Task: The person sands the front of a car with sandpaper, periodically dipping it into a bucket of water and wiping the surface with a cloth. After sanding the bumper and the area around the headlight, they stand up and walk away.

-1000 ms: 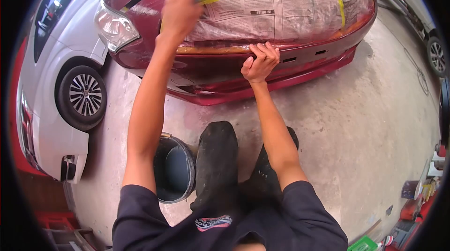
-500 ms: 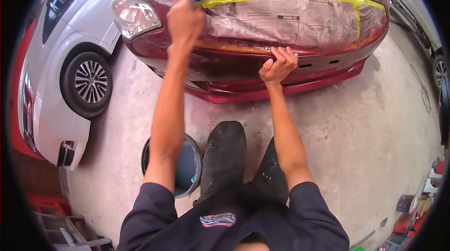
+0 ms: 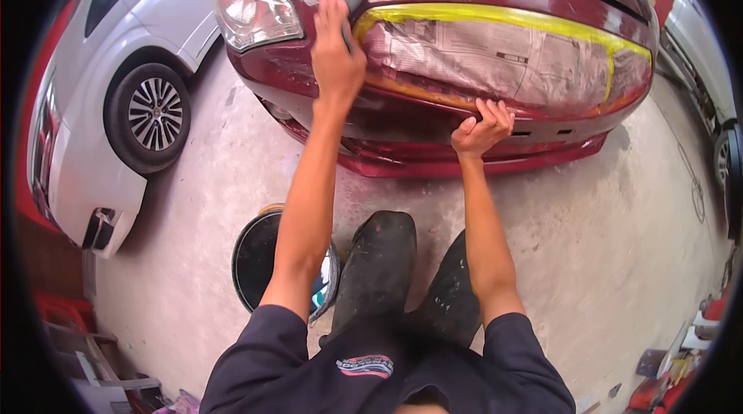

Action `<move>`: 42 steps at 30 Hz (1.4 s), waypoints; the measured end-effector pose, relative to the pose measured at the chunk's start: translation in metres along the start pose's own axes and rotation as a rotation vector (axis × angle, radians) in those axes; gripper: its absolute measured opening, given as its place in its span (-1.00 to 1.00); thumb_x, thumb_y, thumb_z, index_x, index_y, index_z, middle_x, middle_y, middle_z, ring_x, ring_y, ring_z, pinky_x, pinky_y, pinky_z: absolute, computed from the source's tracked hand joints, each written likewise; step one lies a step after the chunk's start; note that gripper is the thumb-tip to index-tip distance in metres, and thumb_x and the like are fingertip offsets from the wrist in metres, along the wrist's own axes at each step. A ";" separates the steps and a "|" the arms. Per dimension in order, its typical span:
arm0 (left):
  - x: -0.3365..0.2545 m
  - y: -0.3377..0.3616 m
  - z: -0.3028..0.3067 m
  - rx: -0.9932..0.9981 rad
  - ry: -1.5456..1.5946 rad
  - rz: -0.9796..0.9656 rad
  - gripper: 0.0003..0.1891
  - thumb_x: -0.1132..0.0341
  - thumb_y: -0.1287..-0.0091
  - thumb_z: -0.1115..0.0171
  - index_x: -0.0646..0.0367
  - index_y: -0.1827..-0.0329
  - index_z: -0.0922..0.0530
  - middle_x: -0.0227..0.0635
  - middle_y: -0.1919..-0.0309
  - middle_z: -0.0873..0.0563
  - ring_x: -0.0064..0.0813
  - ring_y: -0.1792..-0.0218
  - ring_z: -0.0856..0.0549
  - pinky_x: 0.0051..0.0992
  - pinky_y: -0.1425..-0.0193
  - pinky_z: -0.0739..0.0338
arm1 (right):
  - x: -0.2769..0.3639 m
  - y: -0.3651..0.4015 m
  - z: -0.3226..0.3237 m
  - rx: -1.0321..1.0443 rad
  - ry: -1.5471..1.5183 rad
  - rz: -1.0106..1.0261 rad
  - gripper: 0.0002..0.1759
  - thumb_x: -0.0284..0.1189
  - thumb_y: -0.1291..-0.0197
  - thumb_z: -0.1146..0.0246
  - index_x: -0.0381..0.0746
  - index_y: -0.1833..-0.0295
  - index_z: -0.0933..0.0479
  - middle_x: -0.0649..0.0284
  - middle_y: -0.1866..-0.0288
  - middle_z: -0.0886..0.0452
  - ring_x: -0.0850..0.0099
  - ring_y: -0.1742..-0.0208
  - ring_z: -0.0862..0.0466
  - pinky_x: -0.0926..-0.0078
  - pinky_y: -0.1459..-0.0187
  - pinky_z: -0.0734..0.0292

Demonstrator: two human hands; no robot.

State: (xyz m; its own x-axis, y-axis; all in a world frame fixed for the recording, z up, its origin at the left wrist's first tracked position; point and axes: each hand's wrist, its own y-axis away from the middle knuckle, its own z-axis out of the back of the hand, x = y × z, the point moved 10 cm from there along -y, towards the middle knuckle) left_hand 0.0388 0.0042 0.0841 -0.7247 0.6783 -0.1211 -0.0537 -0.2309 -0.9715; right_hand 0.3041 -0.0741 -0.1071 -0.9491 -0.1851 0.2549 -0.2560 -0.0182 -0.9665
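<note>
Red paint, head view: the car bumper [image 3: 433,135] spans the top of the frame, and its lower lip hangs just above the concrete floor [image 3: 604,205].
Left hand: the left hand [image 3: 337,50] is closed around a dark sanding block [image 3: 354,4] and presses it against the bumper, between the headlight [image 3: 251,11] and the left end of the yellow tape [image 3: 495,15].
Right hand: the right hand [image 3: 481,129] has its fingers hooked tight over the bumper's ridge, just under the newspaper masking [image 3: 480,54].
Edges: the tape borders the newspaper along its top and right side. The block sits at the tape's left corner, touching or nearly touching it.
Bucket: a black bucket [image 3: 259,259] stands on the floor, partly behind the left forearm and just beside the dark trouser leg [image 3: 379,267].
Room, right: bare concrete runs from the right arm out to clutter at the lower right edge.
Room, left: a narrower strip of floor separates the bumper's corner from the white van [image 3: 101,104], whose wheel [image 3: 148,116] stands near that corner.
</note>
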 end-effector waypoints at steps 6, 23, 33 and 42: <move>0.034 -0.034 -0.008 -0.013 -0.023 0.047 -0.59 0.49 -0.63 0.03 0.38 -0.48 -0.48 0.16 -0.49 -0.52 0.11 -0.60 -0.38 -0.05 -0.68 -0.26 | 0.001 -0.002 -0.003 -0.011 -0.003 -0.012 -0.62 -0.18 -0.45 0.00 -0.09 -0.15 -0.61 0.26 -0.17 -0.54 0.16 -0.38 -0.51 -0.08 -0.55 -0.13; 0.023 0.028 0.011 -0.051 0.001 0.094 -0.56 0.52 -0.61 0.00 0.36 -0.51 -0.46 0.17 -0.51 -0.50 0.12 -0.61 -0.38 -0.04 -0.68 -0.25 | 0.000 -0.002 -0.006 0.003 -0.004 0.016 -0.57 -0.19 -0.47 0.03 -0.16 -0.20 -0.59 0.16 -0.19 -0.54 0.08 -0.40 -0.47 -0.15 -0.57 -0.10; 0.028 0.046 0.017 -0.005 0.022 0.079 -0.51 0.56 -0.60 0.02 0.39 -0.57 -0.39 0.19 -0.56 -0.43 0.15 -0.63 -0.33 -0.01 -0.69 -0.22 | 0.005 -0.004 -0.005 -0.018 0.014 0.029 -0.58 -0.17 -0.48 0.04 -0.14 -0.14 -0.61 0.20 -0.16 -0.54 0.12 -0.39 -0.49 -0.11 -0.57 -0.12; 0.035 0.077 0.032 -0.145 -0.043 0.273 -0.57 0.50 -0.63 0.01 0.52 -0.49 -0.41 0.31 -0.52 -0.44 0.22 -0.61 -0.33 -0.04 -0.70 -0.23 | 0.006 -0.003 -0.003 -0.028 0.013 0.067 -0.59 -0.18 -0.50 0.01 -0.15 -0.16 -0.62 0.16 -0.17 -0.54 0.08 -0.36 -0.50 -0.15 -0.54 -0.17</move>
State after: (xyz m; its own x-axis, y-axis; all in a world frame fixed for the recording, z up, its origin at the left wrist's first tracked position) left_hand -0.0128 -0.0120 0.0120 -0.7273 0.5743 -0.3758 0.2432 -0.2965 -0.9236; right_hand 0.2982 -0.0719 -0.1028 -0.9666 -0.1719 0.1899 -0.1964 0.0215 -0.9803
